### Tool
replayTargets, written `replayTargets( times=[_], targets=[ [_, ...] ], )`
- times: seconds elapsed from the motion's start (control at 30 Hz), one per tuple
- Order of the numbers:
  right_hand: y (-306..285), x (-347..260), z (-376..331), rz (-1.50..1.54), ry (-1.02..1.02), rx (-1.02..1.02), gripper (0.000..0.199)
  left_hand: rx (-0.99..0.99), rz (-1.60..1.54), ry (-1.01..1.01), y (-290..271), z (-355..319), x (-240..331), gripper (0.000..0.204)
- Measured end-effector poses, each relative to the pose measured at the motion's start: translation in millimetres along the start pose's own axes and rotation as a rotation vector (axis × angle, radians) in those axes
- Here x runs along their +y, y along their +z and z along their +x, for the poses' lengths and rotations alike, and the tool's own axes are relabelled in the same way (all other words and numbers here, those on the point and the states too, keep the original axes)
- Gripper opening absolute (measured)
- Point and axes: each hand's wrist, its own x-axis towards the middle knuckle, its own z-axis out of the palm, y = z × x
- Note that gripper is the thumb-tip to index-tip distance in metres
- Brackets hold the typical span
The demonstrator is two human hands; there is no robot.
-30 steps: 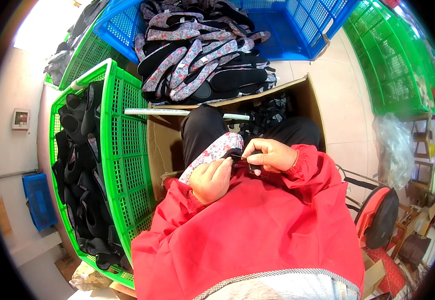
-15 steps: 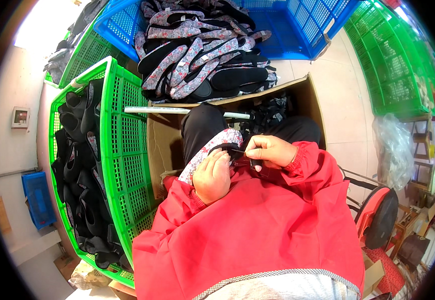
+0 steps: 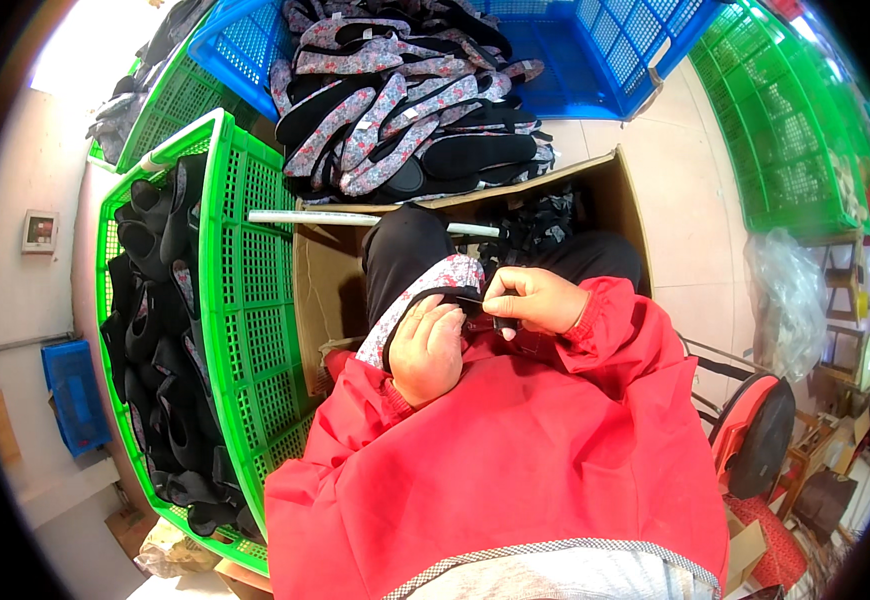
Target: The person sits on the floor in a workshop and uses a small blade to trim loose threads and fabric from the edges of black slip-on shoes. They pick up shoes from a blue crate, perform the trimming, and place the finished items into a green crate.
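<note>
A floral fabric slipper (image 3: 423, 287) with a black edge lies across my lap, against the black trouser leg. My left hand (image 3: 427, 345) is closed on its black-edged side, fingertips pressed to the opening. Just to the right, my right hand (image 3: 540, 302) pinches a thin metal-tipped tool (image 3: 470, 299) whose tip reaches the slipper's black edge. Something dark, perhaps the tool's handle, shows under the right fingers; its exact kind is hidden. The slipper's near end is partly covered by my left hand and red sleeve.
An open cardboard box (image 3: 610, 200) with dark items stands around my knees, a white rod (image 3: 320, 218) across it. Ahead, a blue crate (image 3: 565, 75) holds piled floral slippers (image 3: 395, 110). A green crate (image 3: 265, 300) of black slippers stands left; more green crates (image 3: 770, 130) stand right.
My right hand has shifted slightly left and up, closer to my left fingers. The slipper has turned a little, showing more of its black edge. My left hand stays almost in place.
</note>
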Motion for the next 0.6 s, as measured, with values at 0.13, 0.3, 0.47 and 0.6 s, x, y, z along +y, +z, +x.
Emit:
replayTargets(
  times=[0.13, 0.3, 0.47, 0.6],
  targets=[
    [3, 6, 4, -0.033, -0.073, 0.022, 0.019, 0.006, -0.014, 0.010, 1, 0, -2, 0.009],
    [5, 13, 8, -0.081, -0.105, 0.069, 0.018, -0.006, -0.024, 0.001, 0, 0, -2, 0.013],
    [4, 15, 6, -0.075, -0.110, 0.074, 0.017, -0.028, -0.023, 0.028, 1, 0, -2, 0.009],
    [5, 15, -4, 0.013, -0.134, 0.029, 0.016, -0.022, -0.086, 0.010, -8, 7, 0, 0.009]
  ],
)
